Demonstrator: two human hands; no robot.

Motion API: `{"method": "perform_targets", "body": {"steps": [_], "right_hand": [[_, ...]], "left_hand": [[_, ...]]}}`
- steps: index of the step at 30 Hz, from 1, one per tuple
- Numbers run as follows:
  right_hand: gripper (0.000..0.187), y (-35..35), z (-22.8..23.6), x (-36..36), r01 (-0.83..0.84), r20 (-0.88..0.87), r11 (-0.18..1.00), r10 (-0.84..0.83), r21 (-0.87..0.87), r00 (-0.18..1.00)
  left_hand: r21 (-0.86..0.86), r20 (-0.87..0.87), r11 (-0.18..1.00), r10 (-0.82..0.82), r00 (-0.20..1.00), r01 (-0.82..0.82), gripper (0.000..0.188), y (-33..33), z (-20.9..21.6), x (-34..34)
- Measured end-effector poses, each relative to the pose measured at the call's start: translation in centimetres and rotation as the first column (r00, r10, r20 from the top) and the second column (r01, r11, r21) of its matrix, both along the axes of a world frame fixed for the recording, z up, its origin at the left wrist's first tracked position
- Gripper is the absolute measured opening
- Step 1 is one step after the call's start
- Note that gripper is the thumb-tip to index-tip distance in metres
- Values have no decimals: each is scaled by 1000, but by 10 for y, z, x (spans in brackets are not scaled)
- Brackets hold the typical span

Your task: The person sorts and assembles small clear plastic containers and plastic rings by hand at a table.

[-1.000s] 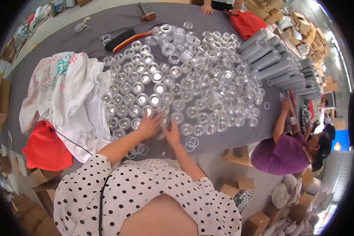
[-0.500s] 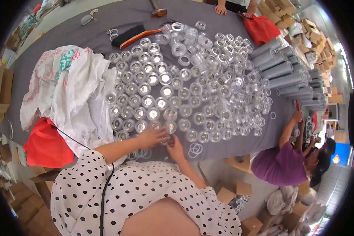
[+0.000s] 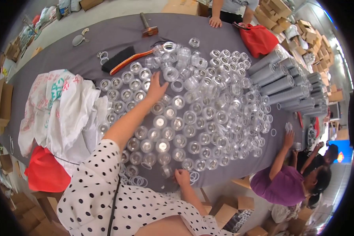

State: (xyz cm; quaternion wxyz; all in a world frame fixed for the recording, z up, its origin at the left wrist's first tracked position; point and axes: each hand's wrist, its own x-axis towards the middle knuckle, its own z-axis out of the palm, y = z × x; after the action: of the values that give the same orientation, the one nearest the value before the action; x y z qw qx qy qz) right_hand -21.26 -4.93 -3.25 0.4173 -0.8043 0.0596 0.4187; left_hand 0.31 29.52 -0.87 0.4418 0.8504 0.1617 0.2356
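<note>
Many clear round plastic containers [image 3: 160,122], some with shiny silvery centres, cover the middle of the grey table. My left hand [image 3: 156,88] reaches far over them with its fingers apart, next to a large clear container [image 3: 170,74] at the edge of a jumbled heap. My right hand [image 3: 182,177] rests low at the table's near edge, its fingers curled. Beside its fingertips, a clear container [image 3: 167,170] stands slightly tilted; whether they touch it is hidden. Several thin clear rings [image 3: 193,177] lie just right of that hand.
White sacks [image 3: 61,110] and a red bag [image 3: 47,171] lie at left. A brush [image 3: 126,59] and hammer [image 3: 148,30] are at the back. Grey tube-like stacks [image 3: 277,80] fill the right, near another red bag [image 3: 259,40]. A person in purple [image 3: 279,181] works at right.
My left hand has left the near edge and stretched forward over the containers. My right hand has stayed near the edge, now apart from the left. The view has shifted.
</note>
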Motion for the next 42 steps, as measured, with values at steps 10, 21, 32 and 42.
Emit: {"method": "perform_targets", "body": {"steps": [10,21,32,42], "right_hand": [[34,4,17,-5,-4,-38,997,1,-78,999],[33,-1,18,-16,3,233,998,-17,59,972],[44,43,81,-43,558,-502,530,-264,639,824],[63,6,54,-81,-323,464,942,247,92,851]], "left_hand": [[-277,-411,891,230,882,-361,44,26,-62,70],[-929,-138,352,-51,989,-112,35,-25,-18,-124],[-639,-274,717,-548,790,277,33,-129,39,-307],[-853,-501,410,-477,722,-322,50,-111,4,-351]]}}
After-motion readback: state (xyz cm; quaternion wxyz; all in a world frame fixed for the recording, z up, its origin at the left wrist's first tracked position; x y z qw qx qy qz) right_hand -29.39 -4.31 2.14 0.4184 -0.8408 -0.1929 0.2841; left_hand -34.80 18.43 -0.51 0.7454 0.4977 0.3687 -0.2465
